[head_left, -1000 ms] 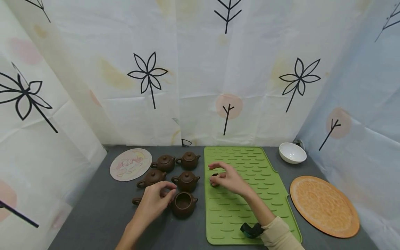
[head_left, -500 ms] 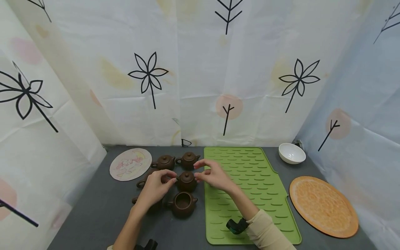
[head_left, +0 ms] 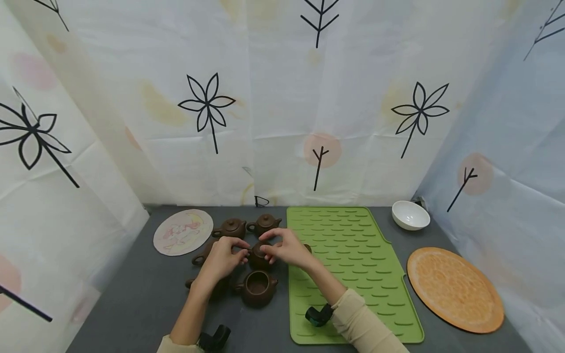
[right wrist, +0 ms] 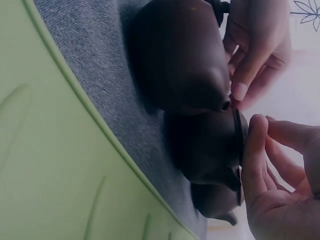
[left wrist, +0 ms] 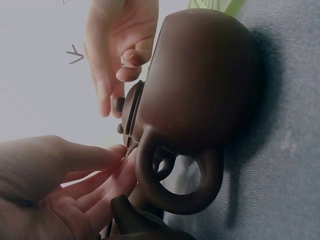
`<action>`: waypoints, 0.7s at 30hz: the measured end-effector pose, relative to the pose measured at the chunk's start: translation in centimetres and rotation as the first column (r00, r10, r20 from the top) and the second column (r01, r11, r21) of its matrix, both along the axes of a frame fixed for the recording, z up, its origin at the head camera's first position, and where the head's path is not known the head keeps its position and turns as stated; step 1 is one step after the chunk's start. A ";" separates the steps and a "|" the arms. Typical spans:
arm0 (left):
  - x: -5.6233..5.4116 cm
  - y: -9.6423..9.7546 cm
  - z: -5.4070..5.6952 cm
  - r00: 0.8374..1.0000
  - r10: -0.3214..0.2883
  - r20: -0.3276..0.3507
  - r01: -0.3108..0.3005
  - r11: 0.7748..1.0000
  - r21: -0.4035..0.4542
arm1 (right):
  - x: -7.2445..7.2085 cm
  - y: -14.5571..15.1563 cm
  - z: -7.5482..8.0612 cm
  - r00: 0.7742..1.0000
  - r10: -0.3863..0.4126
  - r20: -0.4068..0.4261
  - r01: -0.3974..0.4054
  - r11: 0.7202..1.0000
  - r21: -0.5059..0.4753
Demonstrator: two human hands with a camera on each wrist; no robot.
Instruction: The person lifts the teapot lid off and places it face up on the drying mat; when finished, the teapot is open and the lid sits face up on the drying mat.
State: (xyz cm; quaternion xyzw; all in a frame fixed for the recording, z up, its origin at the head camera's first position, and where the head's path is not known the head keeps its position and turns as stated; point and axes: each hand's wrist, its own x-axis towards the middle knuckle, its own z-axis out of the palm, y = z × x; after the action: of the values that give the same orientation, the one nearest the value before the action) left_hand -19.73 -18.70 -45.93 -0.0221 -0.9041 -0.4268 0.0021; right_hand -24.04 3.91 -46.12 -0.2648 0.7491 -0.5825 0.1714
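Observation:
My left hand (head_left: 222,260) pinches the handle of a dark brown lidded teapot (head_left: 259,259) in the middle of the right-hand row. Above that teapot, my right hand (head_left: 287,248) has thumb and forefinger spread about the knob of its lid (left wrist: 132,110); the left wrist view shows a gap between thumb and knob. Nearer me sits a lidless teapot (head_left: 258,290), its handle large in the left wrist view. A small brown lid (head_left: 307,248) lies on the green mat (head_left: 348,294), partly covered by my right wrist.
Other lidded teapots (head_left: 231,227) stand behind and left of my hands, some half hidden by the left one. A round picture mat (head_left: 183,232) lies back left. At the right are a white bowl (head_left: 410,215) and a round orange mat (head_left: 454,289).
My right hand has let go of the small lid on the green mat and moved left over the middle teapot. My left hand has moved slightly up to that teapot's handle.

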 end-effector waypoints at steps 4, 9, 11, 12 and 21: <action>-0.4 -0.1 0.0 0.999 0.010 0.037 -0.010 1.000 0.019 | -0.1 -0.5 -0.6 1.000 -0.017 -0.010 0.017 1.000 0.006; -0.6 -0.2 0.2 0.998 -0.004 0.067 0.002 0.999 0.037 | 0.0 -0.8 -0.9 0.999 -0.037 -0.028 0.037 0.999 0.011; -0.6 -0.3 0.3 0.997 -0.015 0.073 0.012 0.999 0.043 | 0.1 -0.9 -0.8 0.999 -0.046 -0.029 0.047 0.999 0.020; -0.7 -0.4 0.2 0.997 -0.016 0.076 0.013 0.999 0.048 | 0.2 -0.9 -0.8 0.998 -0.050 -0.027 0.051 0.998 0.021; -0.8 -0.6 0.2 0.994 -0.018 0.109 0.009 0.996 0.083 | 0.2 -0.8 -0.9 0.998 -0.056 -0.030 0.057 0.998 0.025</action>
State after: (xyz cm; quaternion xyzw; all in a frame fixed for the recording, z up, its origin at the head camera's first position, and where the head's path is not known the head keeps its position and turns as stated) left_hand -20.53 -19.30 -45.77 -0.0047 -0.8843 -0.4643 -0.0493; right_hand -23.80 3.08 -46.98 -0.2497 0.7661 -0.5736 0.1471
